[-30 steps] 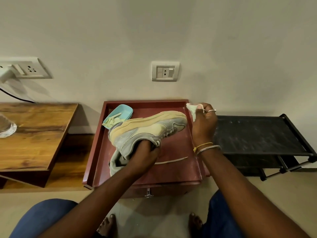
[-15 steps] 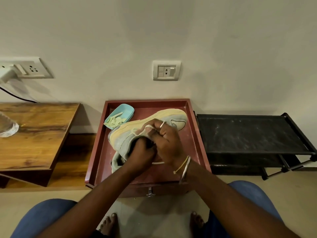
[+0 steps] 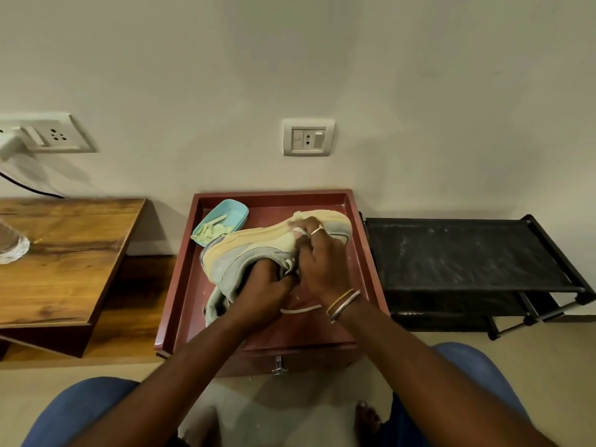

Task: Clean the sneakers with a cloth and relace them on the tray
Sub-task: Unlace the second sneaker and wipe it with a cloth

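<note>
Presently held above the middle of the red tray (image 3: 180, 285): one sneaker (image 3: 245, 256), tilted on its side, gripped by the left hand (image 3: 267, 285) closed at its opening. Right hand (image 3: 322, 262) closed on a pale cloth (image 3: 298, 217), pressed against the sole. Blue dish (image 3: 225, 217) lodged in the tray's far left corner; a loose lace (image 3: 300, 309) laid near the front edge

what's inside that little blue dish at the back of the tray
The blue dish in the tray's back left corner holds pale yellow-green pieces and one small pale stick. What they are is unclear. The sneaker covers the dish's near edge.
</note>
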